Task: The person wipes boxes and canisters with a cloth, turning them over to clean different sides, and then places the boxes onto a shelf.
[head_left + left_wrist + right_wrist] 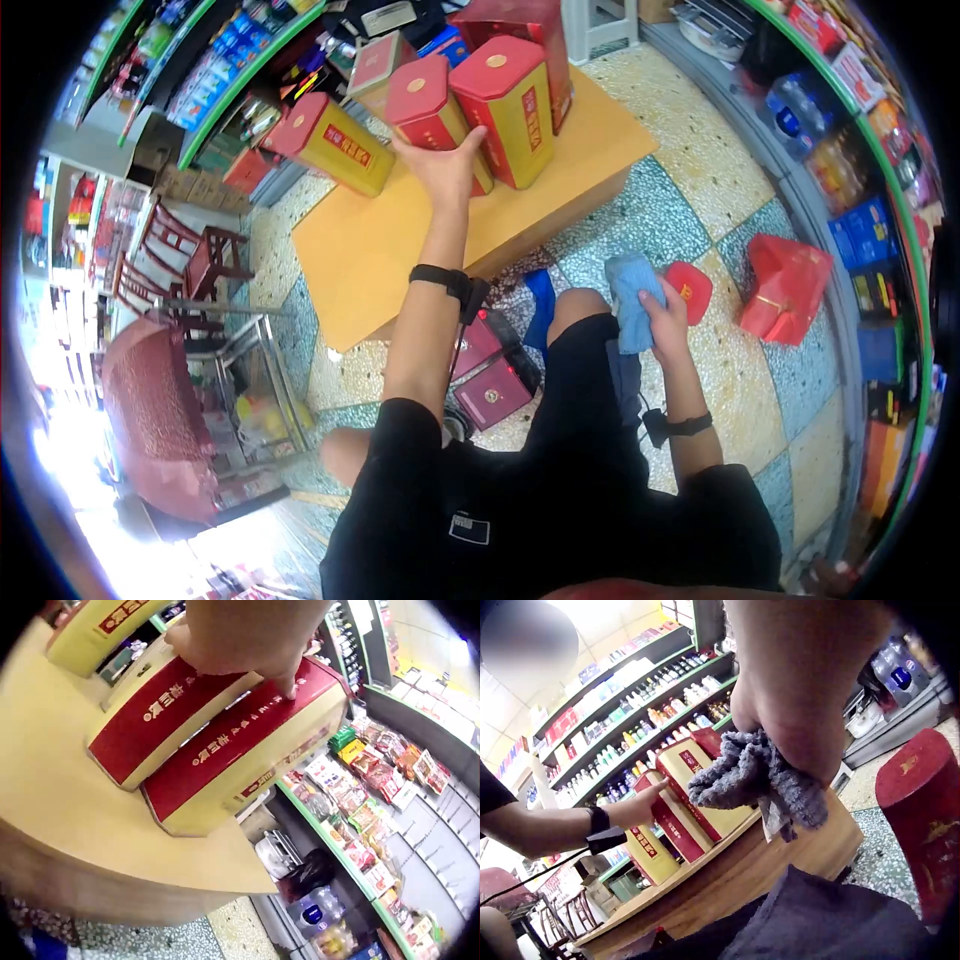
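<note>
My left hand grips a red-and-yellow tin, its fingers on one side and its thumb on the other. In the left wrist view, the thumb lies against the red face of the neighbouring tin. That taller tin stands upright close beside the gripped one on the wooden table. Another such tin stands on the left. My right hand holds a bunched blue-grey cloth above the floor; in the right wrist view the cloth hangs in folds below the fingers.
A red tin and a red bag stand on the floor at the right. Maroon boxes lie by my legs. Stocked shelves curve along the right side. Wooden chairs and a metal-framed seat are at the left.
</note>
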Demonstrator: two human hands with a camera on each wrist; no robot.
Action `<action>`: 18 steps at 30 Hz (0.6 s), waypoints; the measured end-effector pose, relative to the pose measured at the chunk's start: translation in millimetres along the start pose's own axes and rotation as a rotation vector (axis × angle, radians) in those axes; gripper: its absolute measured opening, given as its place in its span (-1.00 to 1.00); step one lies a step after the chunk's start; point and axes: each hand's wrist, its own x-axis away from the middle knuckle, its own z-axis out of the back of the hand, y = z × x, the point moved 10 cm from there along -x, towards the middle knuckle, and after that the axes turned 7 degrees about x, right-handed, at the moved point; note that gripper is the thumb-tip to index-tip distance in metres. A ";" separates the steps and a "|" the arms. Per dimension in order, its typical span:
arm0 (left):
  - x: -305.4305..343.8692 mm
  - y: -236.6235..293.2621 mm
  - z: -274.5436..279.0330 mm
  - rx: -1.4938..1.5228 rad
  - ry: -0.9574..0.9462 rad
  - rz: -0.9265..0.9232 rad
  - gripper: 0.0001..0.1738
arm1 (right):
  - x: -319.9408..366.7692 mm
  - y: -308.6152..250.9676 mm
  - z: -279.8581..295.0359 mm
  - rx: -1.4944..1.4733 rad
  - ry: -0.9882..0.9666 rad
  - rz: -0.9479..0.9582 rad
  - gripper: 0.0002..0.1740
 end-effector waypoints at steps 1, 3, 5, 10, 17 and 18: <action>-2.0 -6.3 4.3 -0.069 0.022 -0.012 0.29 | 8.5 -3.7 1.4 0.007 -0.019 -0.016 -0.54; -5.1 7.1 10.3 -0.300 0.068 -0.054 0.14 | 17.3 -7.0 5.7 0.020 -0.023 -0.014 -0.55; -10.3 -6.0 10.0 -0.241 0.043 -0.036 0.11 | 24.2 -3.3 13.3 0.072 -0.006 0.000 -0.56; -8.2 -27.7 23.0 -0.130 -0.046 0.089 0.04 | 22.0 -6.2 8.3 0.042 -0.004 -0.002 -0.57; 9.7 -13.2 80.9 0.032 -0.288 0.257 0.00 | 10.8 -19.4 -31.3 0.027 -0.035 -0.009 -0.51; 10.5 -20.3 100.4 0.014 -0.274 0.273 0.00 | 10.2 -17.5 -40.3 0.035 -0.053 -0.029 -0.51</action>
